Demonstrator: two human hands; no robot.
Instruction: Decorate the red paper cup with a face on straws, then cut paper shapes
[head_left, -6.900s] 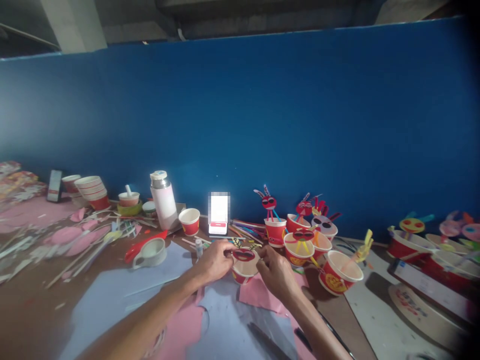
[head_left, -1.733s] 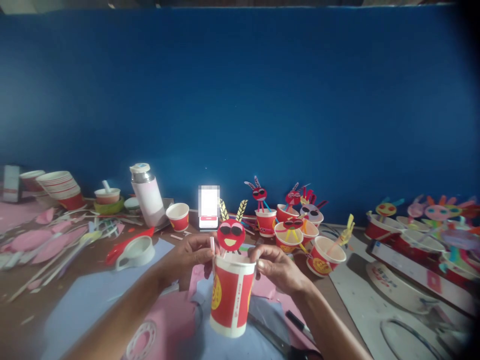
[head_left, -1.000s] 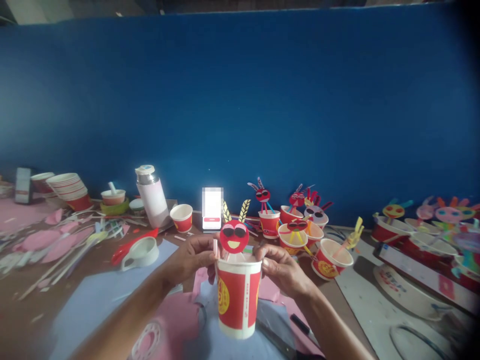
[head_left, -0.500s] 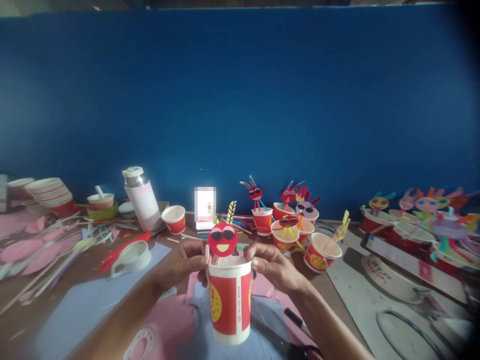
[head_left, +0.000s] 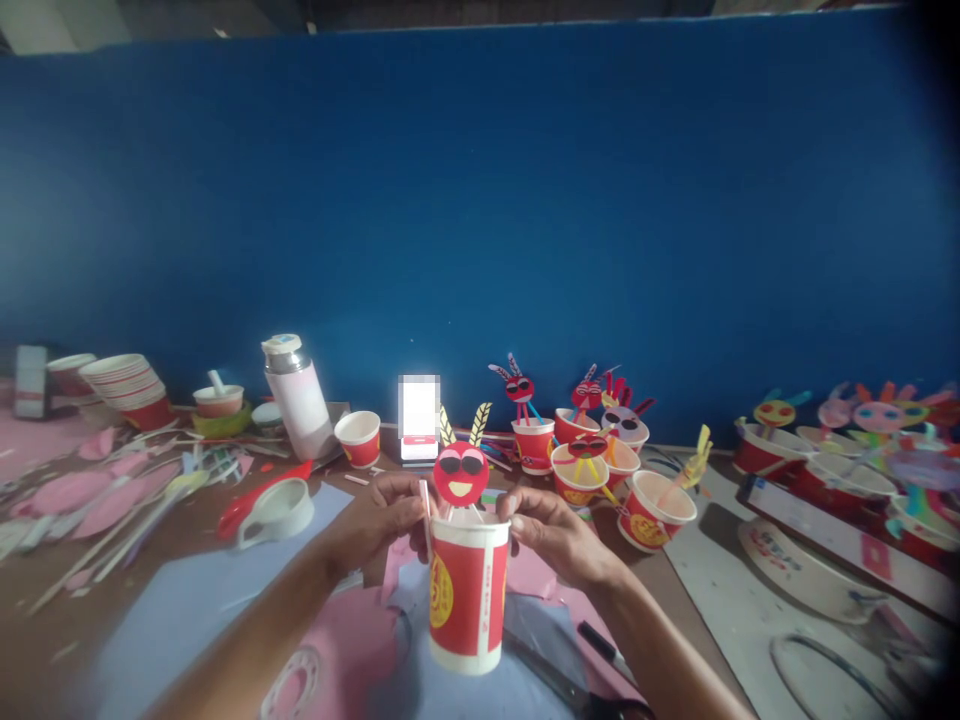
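Observation:
A red and white paper cup [head_left: 468, 600] is held upright in front of me. From its mouth rises a round red paper face [head_left: 460, 476] with dark glasses, a pale yellow mouth and two yellow striped feelers. My right hand [head_left: 551, 530] pinches the cup's rim on the right side. On the other side, my left hand [head_left: 397, 515] has its fingers closed around a thin pink and white strip [head_left: 426, 505], upright against the left side of the rim. Some of the left fingertips are hidden behind the strip and cup.
Scissors [head_left: 559, 680] and a black marker [head_left: 600, 640] lie by my right forearm. A tape roll [head_left: 291, 685] is by my left forearm. Behind stand a lit phone [head_left: 420, 410], a thermos [head_left: 298, 405] and several decorated cups [head_left: 579, 475]. Stacked cups [head_left: 127, 385] lean at far left.
The view has shifted slightly, so most things sit further right. The pink and white strip shows longer above my left fingers. Both hands stay at the cup, and both feelers now show plainly.

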